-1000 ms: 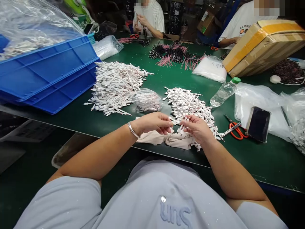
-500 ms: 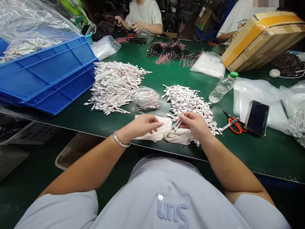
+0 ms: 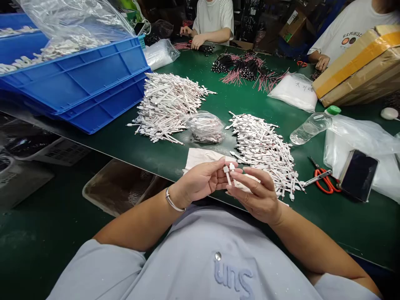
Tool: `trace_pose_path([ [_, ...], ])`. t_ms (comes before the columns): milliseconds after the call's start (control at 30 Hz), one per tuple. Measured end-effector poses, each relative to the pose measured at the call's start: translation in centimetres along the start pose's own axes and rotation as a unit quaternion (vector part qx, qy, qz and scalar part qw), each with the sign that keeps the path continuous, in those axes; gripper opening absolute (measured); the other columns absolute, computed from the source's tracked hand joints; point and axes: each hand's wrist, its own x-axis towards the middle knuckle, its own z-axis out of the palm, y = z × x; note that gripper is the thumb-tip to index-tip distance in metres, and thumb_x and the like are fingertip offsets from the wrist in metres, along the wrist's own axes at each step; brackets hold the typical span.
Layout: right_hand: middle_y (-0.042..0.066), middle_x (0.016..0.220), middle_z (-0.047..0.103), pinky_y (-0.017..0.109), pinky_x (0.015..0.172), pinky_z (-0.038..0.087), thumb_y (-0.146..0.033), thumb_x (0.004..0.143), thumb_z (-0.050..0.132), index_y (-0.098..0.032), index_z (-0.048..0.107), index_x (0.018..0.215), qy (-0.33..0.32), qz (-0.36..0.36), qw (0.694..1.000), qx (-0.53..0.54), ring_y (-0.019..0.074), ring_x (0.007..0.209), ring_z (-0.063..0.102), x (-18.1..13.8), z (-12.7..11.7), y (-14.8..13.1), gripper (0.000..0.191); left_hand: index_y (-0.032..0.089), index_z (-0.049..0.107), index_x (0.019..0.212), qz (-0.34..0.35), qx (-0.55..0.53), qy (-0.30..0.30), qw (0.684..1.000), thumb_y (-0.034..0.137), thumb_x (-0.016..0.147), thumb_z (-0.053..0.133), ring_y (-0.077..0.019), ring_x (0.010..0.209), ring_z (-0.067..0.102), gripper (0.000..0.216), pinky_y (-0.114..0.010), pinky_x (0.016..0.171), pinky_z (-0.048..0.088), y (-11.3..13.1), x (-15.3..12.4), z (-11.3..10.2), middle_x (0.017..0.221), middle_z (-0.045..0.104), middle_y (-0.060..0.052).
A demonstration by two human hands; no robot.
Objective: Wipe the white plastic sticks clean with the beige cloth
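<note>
**A:** Where are the hands right now?

**B:** Both are raised just over the near edge of the dark green counter. The left hand is closed, thumb against fingertips, on a pair of slim white tabbed sticks held upright. The right hand meets it from the other side and pinches the same pair low down, with its other fingers spread loosely.

**A:** And around them?

**B:** A folded beige cloth lies under the hands. Just beyond the right hand is a loose heap of white sticks, with a small clear plastic bag of parts beside it. A larger white heap sits further left, against the stacked blue plastic crates. Orange-handled scissors and a black phone lie to the right, near a clear water bottle lying on its side.

**A:** What could go wrong?

**B:** In my judgement the grip is thin, only fingertips on narrow shafts. If either pinch slackens, a stick could tip out and drop off the counter's edge onto the lap or the floor. The right forearm is close to the near heap, so a wide sweep could scatter sticks toward the scissors. The bottle could also roll if knocked.
</note>
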Motion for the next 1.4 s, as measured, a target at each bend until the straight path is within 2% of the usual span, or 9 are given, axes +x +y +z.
trace_pose_path([
  [300,0.004,0.098,0.058,0.032,0.078,0.047,-0.011,0.091,0.065,-0.029,0.067,0.109,0.003,0.027,0.999,-0.026,0.0199,0.087,0.051,-1.2,1.1,0.4,0.025,0.014,0.064,0.104,0.048,0.066,0.026,0.996,0.038,0.084,0.061,-0.0171,0.086,0.067,0.031,-0.029,0.080,0.051,0.6,-0.9,-0.2,0.094,0.072,-0.009],
  [533,0.005,0.085,0.058,0.032,0.070,0.044,-0.010,0.097,0.054,-0.022,0.061,0.115,-0.069,0.027,0.995,0.062,0.0195,0.078,0.050,-0.7,1.6,0.8,0.022,0.012,0.062,0.086,0.093,0.165,0.077,0.979,0.041,0.077,0.068,-0.0148,0.076,0.066,0.031,-0.027,0.073,0.050,0.2,-0.7,-1.4,0.085,0.071,-0.008],
  [667,0.005,0.088,0.059,0.028,0.064,0.046,-0.027,0.097,0.062,-0.021,0.057,0.117,-0.069,0.093,0.978,0.172,0.0174,0.073,0.054,-0.9,1.9,0.7,0.022,0.012,0.062,0.085,0.132,0.212,0.106,0.963,0.042,0.076,0.067,-0.0155,0.077,0.065,0.032,-0.030,0.076,0.050,0.1,-0.5,-1.9,0.085,0.070,-0.007],
  [800,0.003,0.078,0.060,0.023,0.054,0.047,-0.046,0.091,0.068,-0.018,0.057,0.100,-0.022,0.300,0.910,0.285,0.0151,0.063,0.057,-1.6,1.9,0.7,0.031,0.013,0.061,0.084,0.161,0.219,0.119,0.955,0.041,0.077,0.066,-0.0175,0.083,0.064,0.030,-0.031,0.079,0.048,0.2,-0.5,-1.6,0.083,0.069,-0.006],
  [967,0.007,0.083,0.062,0.019,0.040,0.044,-0.059,0.090,0.058,-0.014,0.058,0.104,-0.115,0.471,0.776,0.403,0.0190,0.063,0.063,-1.1,2.1,0.8,0.047,0.013,0.061,0.087,0.209,0.240,0.119,0.940,0.040,0.081,0.061,-0.0165,0.082,0.064,0.028,-0.030,0.080,0.047,-0.1,-0.3,-0.6,0.087,0.069,-0.007],
  [1067,0.008,0.083,0.063,0.016,0.035,0.039,-0.059,0.088,0.060,-0.013,0.058,0.104,-0.151,0.485,0.741,0.439,0.0182,0.061,0.062,-0.5,2.1,0.5,0.049,0.014,0.061,0.090,0.275,0.296,0.141,0.904,0.039,0.085,0.056,-0.0182,0.088,0.064,0.025,-0.029,0.082,0.047,-0.8,0.1,-0.2,0.091,0.069,-0.008],
  [1200,0.003,0.066,0.059,0.017,0.040,0.038,-0.053,0.094,0.052,-0.014,0.057,0.077,-0.152,0.464,0.779,0.393,0.0116,0.048,0.054,-0.5,2.0,0.6,0.043,0.017,0.061,0.105,0.332,0.419,0.141,0.833,0.038,0.089,0.048,-0.0209,0.103,0.060,0.029,-0.032,0.092,0.043,-0.8,0.2,-0.1,0.108,0.066,-0.009],
  [1300,0.001,0.062,0.056,0.019,0.046,0.040,-0.053,0.097,0.047,-0.015,0.055,0.074,-0.171,0.441,0.810,0.348,0.0111,0.047,0.052,-0.8,1.8,1.1,0.045,0.021,0.058,0.115,0.357,0.566,0.063,0.741,0.032,0.086,0.053,-0.0237,0.119,0.050,0.031,-0.039,0.109,0.025,0.5,-0.1,-0.3,0.127,0.058,-0.009],
  [1400,0.001,0.063,0.056,0.020,0.047,0.041,-0.053,0.098,0.044,-0.015,0.055,0.075,-0.197,0.424,0.825,0.318,0.0120,0.049,0.052,-0.9,1.7,1.4,0.045,0.020,0.065,0.098,0.309,0.713,-0.046,0.628,0.019,0.083,0.053,-0.0234,0.099,0.059,0.019,-0.045,0.113,0.010,2.0,-0.4,-0.6,0.102,0.068,-0.009],
])
